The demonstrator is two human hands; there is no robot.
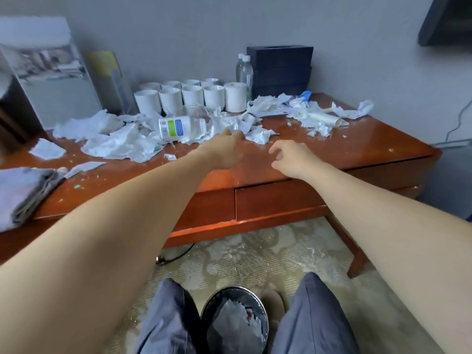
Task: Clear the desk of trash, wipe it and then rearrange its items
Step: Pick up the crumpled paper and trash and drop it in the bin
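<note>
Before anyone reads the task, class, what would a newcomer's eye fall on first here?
Crumpled white paper litters the red-brown desk, a plastic bottle lying on its side amid it. The left hand reaches the paper by the bottle, the right hand hovers beside. A black bin stands between the knees.

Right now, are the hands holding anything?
Right hand holds nothing. Left hand touches a crumpled tissue at its near edge; whether it grips cannot be told.

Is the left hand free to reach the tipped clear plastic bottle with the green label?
Probably yes: the left hand is just right of the tipped clear plastic bottle, only crumpled white tissues between.
</note>
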